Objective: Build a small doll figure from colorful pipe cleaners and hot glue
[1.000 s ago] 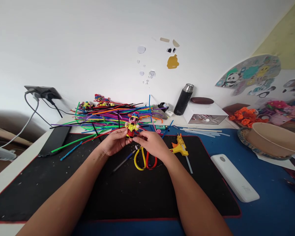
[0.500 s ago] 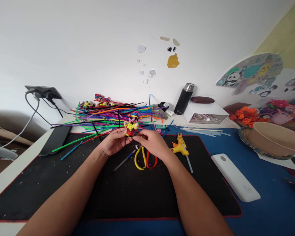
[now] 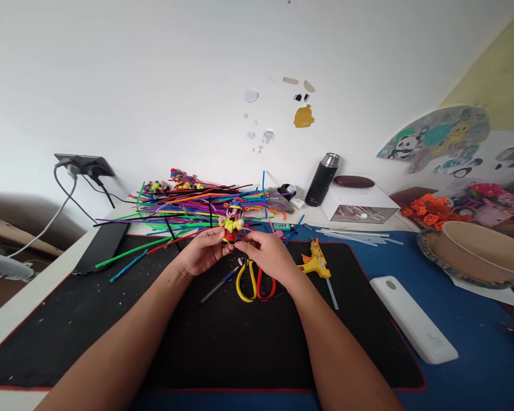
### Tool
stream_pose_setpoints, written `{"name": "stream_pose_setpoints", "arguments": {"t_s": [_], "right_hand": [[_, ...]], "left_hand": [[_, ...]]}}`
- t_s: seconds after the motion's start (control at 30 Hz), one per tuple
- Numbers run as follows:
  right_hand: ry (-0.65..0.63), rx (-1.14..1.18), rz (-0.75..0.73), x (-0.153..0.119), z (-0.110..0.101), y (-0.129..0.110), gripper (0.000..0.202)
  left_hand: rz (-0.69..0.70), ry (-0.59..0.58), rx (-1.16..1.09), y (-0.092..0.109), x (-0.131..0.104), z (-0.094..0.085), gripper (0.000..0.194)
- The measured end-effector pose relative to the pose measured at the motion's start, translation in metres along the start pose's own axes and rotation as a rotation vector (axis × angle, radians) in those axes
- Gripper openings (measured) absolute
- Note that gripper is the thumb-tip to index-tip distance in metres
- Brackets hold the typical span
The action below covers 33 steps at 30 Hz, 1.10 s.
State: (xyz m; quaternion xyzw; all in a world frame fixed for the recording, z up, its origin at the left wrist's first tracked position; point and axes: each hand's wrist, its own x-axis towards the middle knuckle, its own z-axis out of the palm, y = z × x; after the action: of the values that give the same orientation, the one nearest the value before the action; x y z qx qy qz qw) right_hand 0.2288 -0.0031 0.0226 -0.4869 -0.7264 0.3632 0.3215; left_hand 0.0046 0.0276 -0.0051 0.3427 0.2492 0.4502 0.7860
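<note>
A small figure (image 3: 232, 224) with a blue and red top, yellow body and red lower part is held upright above the black mat (image 3: 223, 354). My left hand (image 3: 202, 251) grips it from the left, thumb and fingers around its lower side. From the right, my right hand (image 3: 266, 251) pinches at its base with thumb and fingers. Just below the hands lie scissors with a yellow and a red handle (image 3: 246, 285), their blades hidden under my right hand. A blue pen (image 3: 219, 283) rests left of them.
Colorful pipe cleaners (image 3: 188, 208) are heaped behind my hands. A yellow glue gun (image 3: 316, 261) and a white case (image 3: 413, 318) lie to the right. Farther back stand a black flask (image 3: 322, 181) and a white box (image 3: 362, 201). A bowl (image 3: 488, 248) is at far right.
The view has shifted slightly, so the scene sits a little lower and to the right. The figure is turned more upright and faces the camera more, still in both hands.
</note>
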Motion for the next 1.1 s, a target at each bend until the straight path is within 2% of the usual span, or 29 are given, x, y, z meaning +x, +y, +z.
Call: {"name": "stream_pose_setpoints", "arguments": {"t_s": [0.37, 0.83, 1.1], "right_hand": [[0.012, 0.053, 0.036, 0.001, 0.005, 0.011, 0.038], [0.019, 0.071, 0.1, 0.002, 0.007, 0.012, 0.036], [0.03, 0.107, 0.106, 0.001, 0.007, 0.01, 0.036]], "left_hand": [[0.059, 0.024, -0.064, -0.005, 0.002, 0.011, 0.034], [0.061, 0.054, -0.055, -0.008, 0.007, 0.008, 0.025], [0.037, 0.059, -0.053, -0.008, 0.007, 0.005, 0.029]]}}
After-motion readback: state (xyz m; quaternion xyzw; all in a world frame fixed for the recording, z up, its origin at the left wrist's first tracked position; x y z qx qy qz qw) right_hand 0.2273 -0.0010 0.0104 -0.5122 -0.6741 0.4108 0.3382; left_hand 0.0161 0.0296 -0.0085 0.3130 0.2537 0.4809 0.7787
